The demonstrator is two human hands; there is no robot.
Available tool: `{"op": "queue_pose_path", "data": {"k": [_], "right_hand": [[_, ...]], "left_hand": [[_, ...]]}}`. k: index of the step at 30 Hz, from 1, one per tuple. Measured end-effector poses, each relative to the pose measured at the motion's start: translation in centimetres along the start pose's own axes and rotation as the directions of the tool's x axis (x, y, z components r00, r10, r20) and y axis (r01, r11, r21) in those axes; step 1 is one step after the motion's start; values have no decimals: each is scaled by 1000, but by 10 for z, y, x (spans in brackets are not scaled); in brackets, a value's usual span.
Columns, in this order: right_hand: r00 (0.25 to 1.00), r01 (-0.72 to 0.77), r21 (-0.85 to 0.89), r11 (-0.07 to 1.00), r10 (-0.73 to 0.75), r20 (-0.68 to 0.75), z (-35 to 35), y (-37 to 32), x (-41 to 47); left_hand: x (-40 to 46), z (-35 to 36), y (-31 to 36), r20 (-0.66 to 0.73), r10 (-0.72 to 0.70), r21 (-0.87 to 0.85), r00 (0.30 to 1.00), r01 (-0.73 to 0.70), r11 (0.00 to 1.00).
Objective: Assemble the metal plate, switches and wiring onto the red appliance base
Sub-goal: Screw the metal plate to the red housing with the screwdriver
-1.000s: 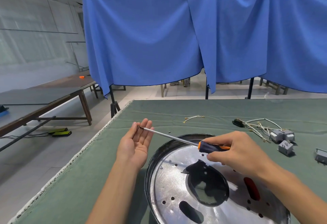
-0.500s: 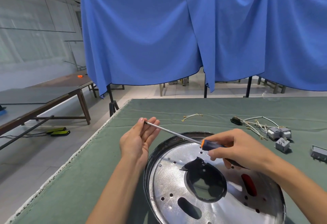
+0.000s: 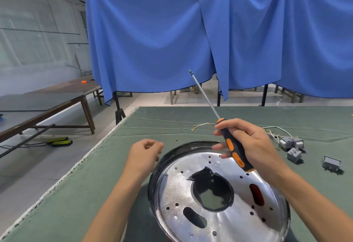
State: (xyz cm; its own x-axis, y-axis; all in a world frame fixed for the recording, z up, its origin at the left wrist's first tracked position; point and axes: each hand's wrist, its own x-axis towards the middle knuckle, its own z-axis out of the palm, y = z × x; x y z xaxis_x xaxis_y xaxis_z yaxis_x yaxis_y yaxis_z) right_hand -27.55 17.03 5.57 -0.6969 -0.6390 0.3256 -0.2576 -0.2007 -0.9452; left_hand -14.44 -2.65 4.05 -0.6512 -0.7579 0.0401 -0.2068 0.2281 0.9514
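**Screwdriver raised, tip up and away**

From my feed, my left hand hovers over the green table cloth beside the base's rim, fingers loosely curled, holding nothing I can make out. The round metal plate sits in the black-rimmed base near me. Above it, my right hand grips the screwdriver, its long axis tilted, shaft rising up-left. Farther right lie the wires and grey switches.

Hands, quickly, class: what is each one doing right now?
Left hand: fingers loosely curled, apparently holding nothing.
Right hand: holding the screwdriver by its handle, shaft pointing up.
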Motion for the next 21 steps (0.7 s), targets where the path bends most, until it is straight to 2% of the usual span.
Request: {"op": "queue_pose_path", "data": {"k": [2, 5, 8, 10, 16, 21], "right_hand": [[999, -8, 86, 996, 12, -40, -1, -1, 0], [999, 36, 133, 990, -39, 22, -4, -5, 0], [987, 157, -19, 987, -156, 47, -1, -6, -5], [972, 233, -145, 962, -226, 62, 4, -4, -8], [914, 388, -412, 825, -402, 56, -1, 3, -12], [853, 448, -576, 684, -519, 49, -8, 10, -13]], "left_hand": [[-12, -4, -3, 73, -55, 180, 996, 42, 983], [-28, -11, -3, 169, -177, 232, 970, 136, 963], [-42, -13, -4, 238, -252, 284, 938, 181, 942], [-48, -12, -5, 243, -249, 325, 937, 163, 932], [-43, -3, -8, 170, -184, 353, 968, 115, 929], [-30, 0, -12, 122, -154, 369, 980, 99, 924]]}}
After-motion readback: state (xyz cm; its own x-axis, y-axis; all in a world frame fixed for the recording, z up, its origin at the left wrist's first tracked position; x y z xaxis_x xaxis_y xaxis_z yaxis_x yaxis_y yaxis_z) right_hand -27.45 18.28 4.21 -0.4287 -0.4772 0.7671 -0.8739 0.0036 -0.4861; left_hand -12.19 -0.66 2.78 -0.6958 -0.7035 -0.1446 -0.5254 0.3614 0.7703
